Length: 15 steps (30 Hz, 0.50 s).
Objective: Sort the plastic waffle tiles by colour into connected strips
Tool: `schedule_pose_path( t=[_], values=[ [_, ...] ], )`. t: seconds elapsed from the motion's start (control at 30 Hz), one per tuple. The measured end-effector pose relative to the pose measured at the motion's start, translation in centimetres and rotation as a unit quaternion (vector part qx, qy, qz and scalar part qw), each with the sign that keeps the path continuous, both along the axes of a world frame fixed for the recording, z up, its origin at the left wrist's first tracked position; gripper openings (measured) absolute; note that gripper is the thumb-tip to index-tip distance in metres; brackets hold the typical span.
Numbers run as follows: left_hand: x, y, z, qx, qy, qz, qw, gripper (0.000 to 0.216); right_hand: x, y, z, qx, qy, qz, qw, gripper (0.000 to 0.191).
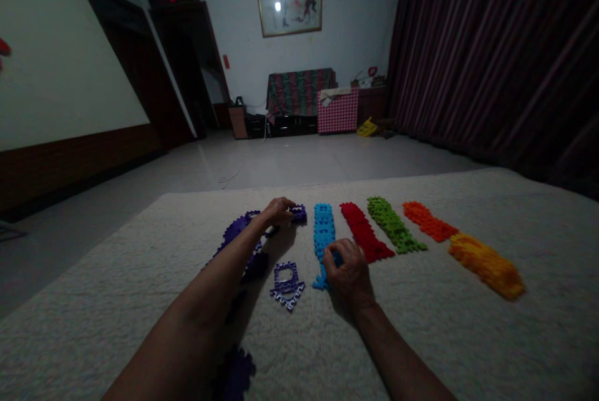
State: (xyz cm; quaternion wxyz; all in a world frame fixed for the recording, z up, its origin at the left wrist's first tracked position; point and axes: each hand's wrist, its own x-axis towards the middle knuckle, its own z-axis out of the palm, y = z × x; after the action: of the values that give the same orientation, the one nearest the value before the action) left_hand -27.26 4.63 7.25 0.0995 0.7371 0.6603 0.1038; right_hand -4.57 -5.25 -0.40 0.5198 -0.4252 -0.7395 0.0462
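Note:
My left hand (pixel 279 211) reaches across the mat, its fingers closed on a small purple interlocking plastic piece (pixel 298 214). Beneath and left of that forearm lies a heap of purple pieces (pixel 235 230), partly covered by the arm. Lower down, purple frame-like pieces (pixel 287 285) lie separately on the mat. My right hand (pixel 347 269) is curled at the near end of a row of light blue pieces (pixel 322 226); blue shows inside its closed fingers. A red row (pixel 361 231) lies just beyond its knuckles to the right.
Farther right are a green row (pixel 392 224), an orange group (pixel 428 221) and a yellow-orange stack (pixel 486 264). Another purple piece (pixel 239 371) lies near the bottom edge. All rest on a cream fleecy mat (pixel 421 338), with tiled floor (pixel 299 161) behind it.

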Motion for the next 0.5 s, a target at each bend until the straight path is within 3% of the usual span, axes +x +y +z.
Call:
schedule_pose_path(
  t=[0.27,0.5],
  values=[
    [0.0,-1.5,0.4,0.027,0.003,0.012,1.0,0.052,0.0,0.0,0.0,0.006,-0.001,0.004,1.0,0.012],
    [-3.7,-5.6,-1.2,0.076,0.023,0.027,0.996,0.037,0.0,0.2,-0.1,0.022,-0.004,0.005,1.0,0.013]
  ],
)
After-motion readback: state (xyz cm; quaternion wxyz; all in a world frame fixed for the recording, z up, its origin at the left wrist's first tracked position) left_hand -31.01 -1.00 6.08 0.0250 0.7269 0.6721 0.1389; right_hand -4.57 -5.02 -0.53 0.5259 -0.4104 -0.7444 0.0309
